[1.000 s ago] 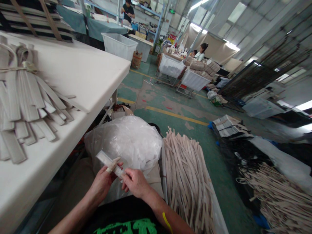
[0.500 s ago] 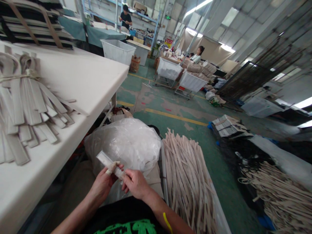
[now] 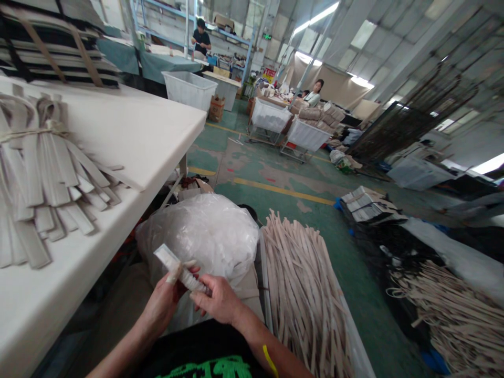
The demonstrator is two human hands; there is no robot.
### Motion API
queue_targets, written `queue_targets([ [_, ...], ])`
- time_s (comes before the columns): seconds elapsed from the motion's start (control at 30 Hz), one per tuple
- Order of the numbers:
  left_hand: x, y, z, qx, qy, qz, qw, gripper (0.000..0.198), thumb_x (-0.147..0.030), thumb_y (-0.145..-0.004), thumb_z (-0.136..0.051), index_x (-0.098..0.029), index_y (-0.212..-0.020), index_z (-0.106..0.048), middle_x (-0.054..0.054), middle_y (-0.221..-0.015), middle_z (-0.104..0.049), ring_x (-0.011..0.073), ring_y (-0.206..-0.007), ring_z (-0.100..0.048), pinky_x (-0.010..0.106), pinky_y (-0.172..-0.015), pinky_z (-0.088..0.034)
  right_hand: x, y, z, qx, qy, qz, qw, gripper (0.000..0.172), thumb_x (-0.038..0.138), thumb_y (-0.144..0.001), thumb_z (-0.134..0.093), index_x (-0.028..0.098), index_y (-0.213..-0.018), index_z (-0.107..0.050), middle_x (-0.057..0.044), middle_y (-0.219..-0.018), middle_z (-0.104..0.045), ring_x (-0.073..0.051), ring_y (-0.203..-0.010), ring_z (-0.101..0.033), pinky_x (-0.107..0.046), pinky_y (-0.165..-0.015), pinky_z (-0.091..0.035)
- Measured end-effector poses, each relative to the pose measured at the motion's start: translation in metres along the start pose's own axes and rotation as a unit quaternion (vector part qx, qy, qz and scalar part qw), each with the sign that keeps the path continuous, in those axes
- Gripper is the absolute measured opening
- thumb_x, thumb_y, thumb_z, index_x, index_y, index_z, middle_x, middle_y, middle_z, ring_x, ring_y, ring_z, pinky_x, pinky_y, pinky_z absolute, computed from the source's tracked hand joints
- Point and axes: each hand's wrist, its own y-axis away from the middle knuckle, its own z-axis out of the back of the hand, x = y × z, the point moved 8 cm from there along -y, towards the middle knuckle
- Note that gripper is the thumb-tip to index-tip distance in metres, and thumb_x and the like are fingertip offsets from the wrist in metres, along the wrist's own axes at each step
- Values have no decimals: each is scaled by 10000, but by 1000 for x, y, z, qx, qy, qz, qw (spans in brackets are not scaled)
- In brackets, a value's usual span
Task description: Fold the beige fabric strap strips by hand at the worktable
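Note:
A short pale strip (image 3: 173,261) is pinched between both hands over my lap. My left hand (image 3: 163,299), a bandage round one fingertip, grips its middle from below. Closed on the nearer end is my right hand (image 3: 218,300). Just behind the hands bulges a clear plastic bag (image 3: 200,231) stuffed with white pieces. A thick heap of long beige strips (image 3: 305,294) lies to the right of the bag.
A white table (image 3: 129,131) on my left carries a tied bundle of grey strips (image 3: 43,168). More beige strips (image 3: 452,310) and stacked flat bundles (image 3: 368,205) lie on the green floor at right. Wheeled white bins (image 3: 307,134) and seated people stand far back.
My right hand has slid slightly left along the strip, and the left fingers have curled tighter round it. The view has tilted a little.

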Motion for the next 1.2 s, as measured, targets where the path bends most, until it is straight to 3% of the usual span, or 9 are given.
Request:
queue_targets([
  [0.13,6,2,-9,49,-42,-8,998,587,-573,-672,-795,-103,-1019,-732,121,-803,-730,229,-517,-614,317,-430,-477,2,0,-3,13,-28,11,999,335,442,-915,-577,167,-1101,-618,-3,-742,-628,-112,-548,-584,-197,-508,-465],
  [0.37,12,1,-16,84,-64,-20,994,575,-589,-739,-731,-92,-1029,-727,79,-665,-677,201,-432,-562,330,-451,-484,-11,-5,-4,9,15,7,1000,374,505,-968,-475,157,-919,-602,-2,-672,-627,-107,-514,-589,-188,-498,-450],
  [0.6,10,2,-10,48,-10,-13,999,528,-565,-669,-805,-95,-905,-756,50,-616,-630,176,-537,-567,302,-570,-509,-5,-6,-3,14,72,22,997,413,517,-995,-406,170,-867,-588,7,-627,-606,-109,-518,-601,-182,-508,-446],
  [0.83,7,-3,3,-4,10,-4,1000,584,-597,-571,-855,-113,-887,-772,95,-773,-716,219,-670,-632,334,-692,-550,-4,-5,-4,21,82,4,996,341,438,-999,-418,175,-876,-597,11,-613,-593,-115,-534,-604,-190,-526,-462],
  [0.93,4,-4,8,-26,18,-10,999,607,-591,-540,-873,-99,-880,-772,108,-788,-720,233,-721,-639,310,-668,-540,-5,-4,-4,24,83,-2,996,331,430,-994,-422,174,-862,-587,10,-613,-593,-114,-530,-600,-186,-515,-455],
  [1.2,1,0,-7,19,-19,3,1000,592,-564,-527,-887,-95,-869,-772,107,-764,-716,182,-580,-586,319,-614,-525,-15,-5,-4,10,58,-18,998,333,424,-993,-427,165,-838,-568,2,-639,-612,-109,-520,-595,-183,-502,-450],
])
